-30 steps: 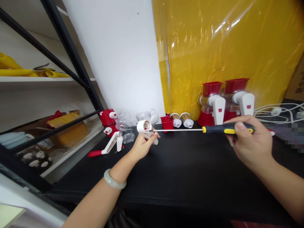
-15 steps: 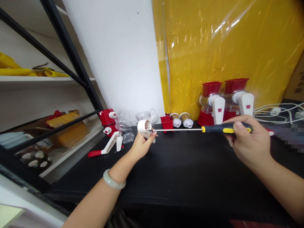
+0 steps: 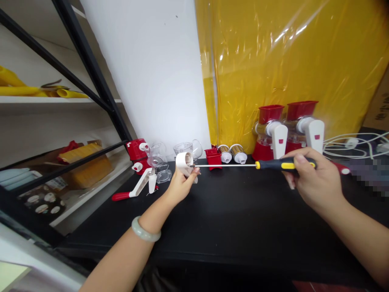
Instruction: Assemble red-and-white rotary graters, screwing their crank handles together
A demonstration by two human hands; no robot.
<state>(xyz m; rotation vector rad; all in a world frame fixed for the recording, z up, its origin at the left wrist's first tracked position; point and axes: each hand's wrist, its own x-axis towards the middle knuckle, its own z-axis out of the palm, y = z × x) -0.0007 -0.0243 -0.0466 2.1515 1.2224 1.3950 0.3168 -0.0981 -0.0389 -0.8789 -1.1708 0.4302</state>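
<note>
Above the black table, my left hand (image 3: 181, 182) is closed round a white plastic part (image 3: 182, 161) with a round hollow end turned to the right. My right hand (image 3: 316, 176) grips the black and yellow handle of a long screwdriver (image 3: 225, 165). Its shaft lies level, pointing left, and the tip reaches the hollow of the white part near my left thumb; the exact contact is hidden. Left of my left hand lies a white crank handle (image 3: 140, 185) with a red grip. Behind the shaft sit a red plastic piece (image 3: 214, 157) and two metal grater drums (image 3: 238, 154).
Two red and white rotary graters (image 3: 271, 132) stand at the back right, beside white cables (image 3: 349, 142). Red bases (image 3: 137, 151) and clear plastic parts (image 3: 157, 153) crowd the left back of the black table (image 3: 231, 219). A black-framed shelf (image 3: 91, 61) borders the left side.
My right hand and the screwdriver handle have shifted slightly left. The left hand and white part have hardly moved.
</note>
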